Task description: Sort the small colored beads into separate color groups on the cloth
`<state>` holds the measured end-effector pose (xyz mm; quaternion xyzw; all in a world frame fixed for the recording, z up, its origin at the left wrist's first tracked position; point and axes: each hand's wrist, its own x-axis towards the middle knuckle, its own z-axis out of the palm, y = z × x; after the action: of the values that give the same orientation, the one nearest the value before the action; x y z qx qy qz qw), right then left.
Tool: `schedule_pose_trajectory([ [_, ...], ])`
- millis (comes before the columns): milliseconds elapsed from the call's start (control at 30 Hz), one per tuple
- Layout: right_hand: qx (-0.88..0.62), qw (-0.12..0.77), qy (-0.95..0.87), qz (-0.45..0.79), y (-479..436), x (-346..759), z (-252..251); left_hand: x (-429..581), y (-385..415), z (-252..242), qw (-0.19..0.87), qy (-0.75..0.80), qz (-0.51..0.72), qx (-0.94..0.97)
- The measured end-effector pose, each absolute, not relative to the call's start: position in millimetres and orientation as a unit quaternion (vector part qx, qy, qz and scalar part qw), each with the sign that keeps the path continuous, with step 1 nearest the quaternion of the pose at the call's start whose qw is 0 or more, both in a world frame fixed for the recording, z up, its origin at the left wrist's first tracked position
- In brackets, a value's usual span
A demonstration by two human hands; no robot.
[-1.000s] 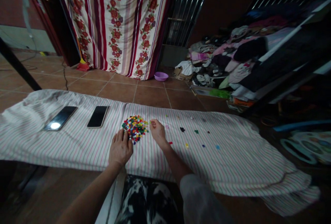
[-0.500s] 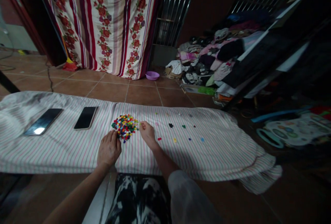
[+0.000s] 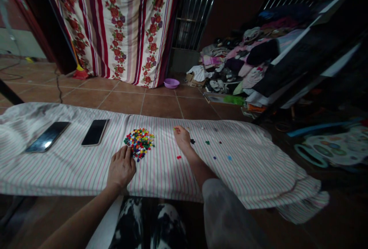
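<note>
A heap of small, many-coloured bead-like pieces (image 3: 140, 141) lies on a striped cloth (image 3: 86, 172). My left hand (image 3: 122, 166) rests palm down at the heap's lower left edge, its fingers laid out flat and touching it. Right of the heap, my right hand (image 3: 182, 138) is pinched just above the cloth, with a tiny yellow-green piece at its fingertips. Around it lie small separate groups: red pieces (image 3: 178, 157), black pieces (image 3: 192, 141), green pieces (image 3: 207, 142), dark blue pieces (image 3: 214, 158) and light blue pieces (image 3: 229, 158). My right hand and forearm hide other spots.
Two phones, a larger one (image 3: 47, 137) and a smaller one (image 3: 95, 132), lie on the cloth at left. Beyond the table are a purple basin (image 3: 171, 83), a floral curtain (image 3: 129, 30) and a heap of clothes (image 3: 238, 61).
My right hand has moved right, from the heap's edge to the far left corner of the separate groups. My left hand stays by the heap. The view has shifted slightly.
</note>
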<state>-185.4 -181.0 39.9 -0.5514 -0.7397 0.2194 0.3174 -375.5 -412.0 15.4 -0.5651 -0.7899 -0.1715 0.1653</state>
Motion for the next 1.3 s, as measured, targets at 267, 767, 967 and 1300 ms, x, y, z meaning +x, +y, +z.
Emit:
schedule_pose_trajectory([
  [267, -0.621, 0.233, -0.732, 0.157, -154.1, -178.9, 39.8, -374.0, -412.3, 16.6, 0.163, -0.791, -0.167, -0.566],
  [767, -0.665, 0.166, -0.716, 0.132, -144.4, -190.7, 37.6, -375.0, -411.8, 14.8, 0.182, -0.785, -0.155, -0.571],
  [967, -0.639, 0.169, -0.739, 0.13, -143.1, -188.0, 34.0, -375.3, -412.5, 14.8, 0.177, -0.784, -0.158, -0.574],
  [1300, -0.62, 0.172, -0.755, 0.128, -144.3, -189.5, 36.6, -374.6, -412.5, 17.6, 0.165, -0.79, -0.151, -0.57],
])
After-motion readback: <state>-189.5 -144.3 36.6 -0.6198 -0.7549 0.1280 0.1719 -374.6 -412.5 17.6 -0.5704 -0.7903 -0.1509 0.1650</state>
